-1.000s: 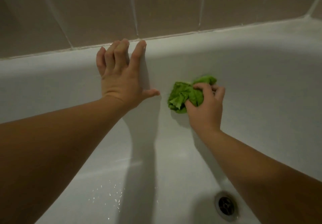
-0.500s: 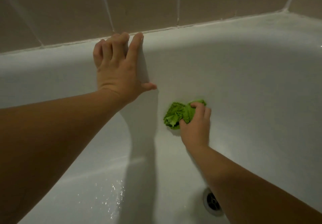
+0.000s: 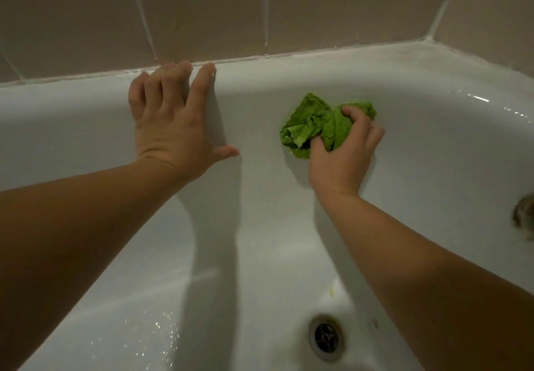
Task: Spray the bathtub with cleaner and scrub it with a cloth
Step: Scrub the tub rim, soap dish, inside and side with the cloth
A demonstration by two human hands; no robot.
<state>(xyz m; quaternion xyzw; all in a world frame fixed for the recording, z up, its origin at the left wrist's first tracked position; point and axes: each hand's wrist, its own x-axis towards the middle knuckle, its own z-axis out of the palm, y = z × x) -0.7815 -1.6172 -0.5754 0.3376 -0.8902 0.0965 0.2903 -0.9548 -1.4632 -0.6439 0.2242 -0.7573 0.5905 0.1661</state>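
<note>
Head view: I see my right hand (image 3: 344,154) gripping the crumpled green cloth (image 3: 315,125) against the bathtub's (image 3: 433,145) far inner wall, while my left hand (image 3: 170,122) rests flat, fingers spread, on the far rim.

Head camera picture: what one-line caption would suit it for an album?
Right hand scrubs the bathtub wall with a crumpled green cloth while the left hand braces on the rim.

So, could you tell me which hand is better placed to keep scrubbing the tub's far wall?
Right. The right hand already grips the green cloth against the wall; the left hand is braced on the bathtub rim.
</note>
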